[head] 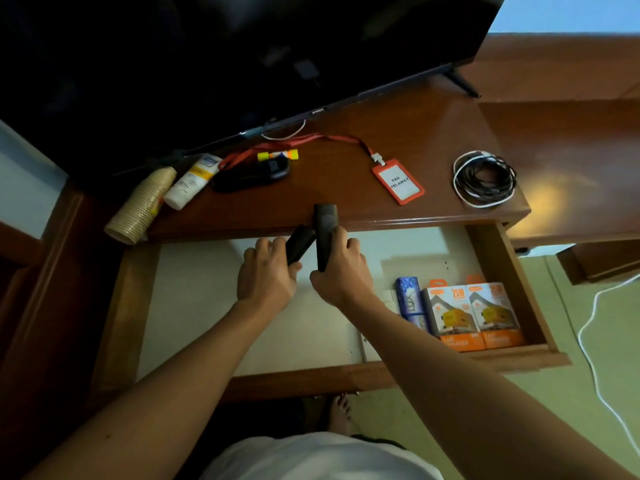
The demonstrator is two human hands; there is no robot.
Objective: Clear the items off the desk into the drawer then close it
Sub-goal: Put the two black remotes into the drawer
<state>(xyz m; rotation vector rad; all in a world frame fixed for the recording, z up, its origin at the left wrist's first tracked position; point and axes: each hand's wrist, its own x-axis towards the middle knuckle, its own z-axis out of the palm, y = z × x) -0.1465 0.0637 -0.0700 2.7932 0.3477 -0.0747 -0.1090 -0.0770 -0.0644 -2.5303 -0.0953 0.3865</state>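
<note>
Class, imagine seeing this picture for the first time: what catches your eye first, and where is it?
Two hands, left hand and right hand, each hold a black remote over the open drawer. An orange badge holder lies on the desk, with orange charger boxes in the drawer's right corner.

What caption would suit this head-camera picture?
Left hand and right hand each hold a black remote over the open drawer.

desk (398, 133): glossy wood | remotes (325, 223): matt black plastic | drawer (512, 271): wood
</note>
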